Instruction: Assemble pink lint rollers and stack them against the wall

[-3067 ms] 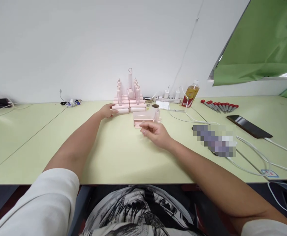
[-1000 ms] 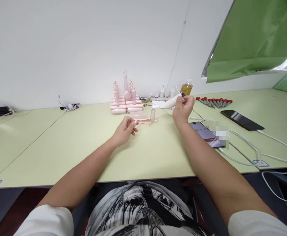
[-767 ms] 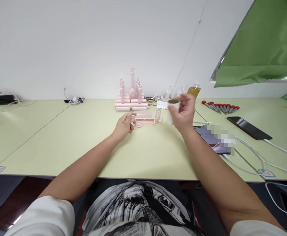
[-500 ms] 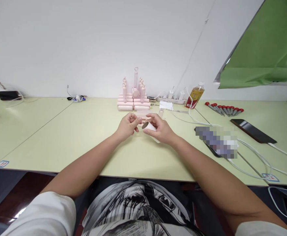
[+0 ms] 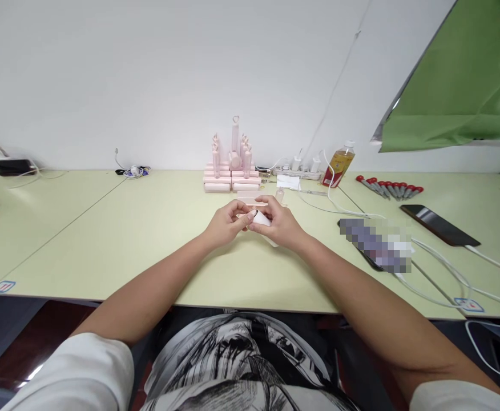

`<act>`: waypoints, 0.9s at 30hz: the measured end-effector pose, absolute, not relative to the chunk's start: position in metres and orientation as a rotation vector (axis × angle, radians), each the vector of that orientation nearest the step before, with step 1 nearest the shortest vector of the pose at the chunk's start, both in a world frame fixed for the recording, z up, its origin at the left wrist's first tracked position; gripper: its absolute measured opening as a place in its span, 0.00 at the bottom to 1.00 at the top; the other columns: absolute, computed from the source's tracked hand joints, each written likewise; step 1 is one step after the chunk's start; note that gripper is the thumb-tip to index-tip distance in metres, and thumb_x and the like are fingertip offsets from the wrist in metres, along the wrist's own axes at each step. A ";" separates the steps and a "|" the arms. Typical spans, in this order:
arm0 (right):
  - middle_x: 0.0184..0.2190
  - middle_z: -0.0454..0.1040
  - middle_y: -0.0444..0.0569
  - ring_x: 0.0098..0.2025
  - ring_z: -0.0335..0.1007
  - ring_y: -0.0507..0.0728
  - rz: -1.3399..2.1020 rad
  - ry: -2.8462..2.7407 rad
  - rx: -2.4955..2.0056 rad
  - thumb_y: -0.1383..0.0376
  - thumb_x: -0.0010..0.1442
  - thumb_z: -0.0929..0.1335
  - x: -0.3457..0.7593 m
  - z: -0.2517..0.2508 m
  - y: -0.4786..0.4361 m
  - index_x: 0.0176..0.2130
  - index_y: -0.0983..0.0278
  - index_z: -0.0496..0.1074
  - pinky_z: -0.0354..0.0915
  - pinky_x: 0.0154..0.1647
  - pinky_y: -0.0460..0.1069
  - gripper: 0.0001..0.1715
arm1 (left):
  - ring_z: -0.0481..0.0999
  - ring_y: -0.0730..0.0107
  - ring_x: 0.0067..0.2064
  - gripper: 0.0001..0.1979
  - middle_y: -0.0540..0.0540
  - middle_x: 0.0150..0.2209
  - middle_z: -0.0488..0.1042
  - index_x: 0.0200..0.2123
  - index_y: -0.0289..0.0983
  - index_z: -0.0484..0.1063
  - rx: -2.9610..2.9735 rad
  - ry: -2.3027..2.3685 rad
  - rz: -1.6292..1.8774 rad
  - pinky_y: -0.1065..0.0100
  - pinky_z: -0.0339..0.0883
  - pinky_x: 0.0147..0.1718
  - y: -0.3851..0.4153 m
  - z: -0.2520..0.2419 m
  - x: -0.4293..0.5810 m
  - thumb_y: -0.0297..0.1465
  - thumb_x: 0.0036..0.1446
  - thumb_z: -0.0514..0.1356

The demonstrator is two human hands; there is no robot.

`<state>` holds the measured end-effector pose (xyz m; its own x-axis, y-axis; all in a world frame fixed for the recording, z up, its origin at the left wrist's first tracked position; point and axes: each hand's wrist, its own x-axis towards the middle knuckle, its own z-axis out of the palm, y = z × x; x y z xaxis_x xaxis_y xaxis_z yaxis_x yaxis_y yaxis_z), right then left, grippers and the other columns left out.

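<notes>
A white roll (image 5: 263, 219) with a dark hollow end lies tilted between my hands, just above the table. My right hand (image 5: 278, 221) is closed around its body, thumb on the near side. At the roll's open end, my left hand (image 5: 229, 222) is closed, its thumb and fingers pressed against the rim and partly covering the opening. Whether a small part is also between the left fingers is hidden. Just beyond the hands lies a pale pink flat piece (image 5: 250, 197), and a small clear cover (image 5: 279, 194) stands to its right.
Behind stand stacked pink boxes (image 5: 218, 186) with pink translucent tubes (image 5: 235, 137) on top. To the right are a power strip (image 5: 297, 171), a drink bottle (image 5: 339, 165), red-capped pens (image 5: 393, 188), a black phone (image 5: 440, 224), a blurred phone (image 5: 374, 245) and white cables.
My left hand has moved right, from beside the roll onto its open end, so its thumb now covers part of the opening. My right hand keeps its hold on the roll.
</notes>
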<state>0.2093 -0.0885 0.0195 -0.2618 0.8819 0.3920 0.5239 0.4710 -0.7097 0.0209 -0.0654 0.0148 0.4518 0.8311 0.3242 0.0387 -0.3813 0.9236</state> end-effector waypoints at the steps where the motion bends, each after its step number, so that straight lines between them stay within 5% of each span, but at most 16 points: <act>1: 0.39 0.80 0.47 0.38 0.74 0.59 0.578 -1.934 -1.171 0.51 0.51 0.74 0.209 0.020 -0.089 0.54 0.57 0.61 0.65 0.39 0.53 0.36 | 0.76 0.73 0.32 0.19 0.44 0.41 0.76 0.39 0.36 0.68 1.747 0.737 1.044 0.68 0.73 0.34 -0.065 0.014 0.021 0.45 0.55 0.63; 6: 0.38 0.80 0.47 0.36 0.73 0.58 0.588 -1.931 -1.157 0.50 0.52 0.74 0.210 0.018 -0.088 0.54 0.57 0.61 0.64 0.37 0.52 0.36 | 0.77 0.71 0.35 0.19 0.44 0.42 0.76 0.40 0.36 0.68 1.756 0.715 1.040 0.68 0.73 0.35 -0.064 0.014 0.020 0.46 0.55 0.63; 12: 0.37 0.80 0.46 0.32 0.70 0.55 0.588 -1.901 -1.128 0.51 0.53 0.73 0.208 0.015 -0.086 0.52 0.58 0.62 0.62 0.35 0.50 0.33 | 0.77 0.70 0.31 0.20 0.44 0.36 0.78 0.40 0.36 0.71 1.787 0.781 1.005 0.72 0.68 0.24 -0.065 0.016 0.020 0.47 0.55 0.63; 18: 0.34 0.78 0.45 0.32 0.71 0.56 0.703 -1.770 -1.059 0.52 0.53 0.73 0.208 0.012 -0.083 0.52 0.60 0.61 0.63 0.34 0.49 0.33 | 0.79 0.69 0.36 0.22 0.40 0.51 0.74 0.52 0.38 0.68 1.841 0.823 1.179 0.72 0.68 0.25 -0.056 0.012 0.014 0.47 0.65 0.50; 22: 0.32 0.77 0.44 0.32 0.71 0.55 0.753 -1.714 -1.045 0.52 0.52 0.73 0.211 0.008 -0.079 0.52 0.59 0.61 0.62 0.33 0.49 0.33 | 0.77 0.66 0.44 0.29 0.37 0.67 0.55 0.66 0.45 0.54 1.965 0.812 1.436 0.69 0.71 0.30 -0.049 0.006 0.011 0.41 0.64 0.54; 27: 0.30 0.74 0.42 0.30 0.67 0.54 0.648 -1.722 -1.056 0.52 0.54 0.72 0.215 0.006 -0.074 0.53 0.60 0.62 0.60 0.32 0.48 0.31 | 0.72 0.59 0.55 0.24 0.41 0.63 0.65 0.60 0.43 0.67 2.322 0.557 1.144 0.64 0.73 0.41 -0.046 0.001 0.011 0.29 0.61 0.51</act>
<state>0.2149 -0.0744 0.0057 -0.1459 0.8758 0.4602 0.3552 0.4805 -0.8018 0.0112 -0.0460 0.0012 0.5657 0.5514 0.6132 0.1422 -0.7976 0.5861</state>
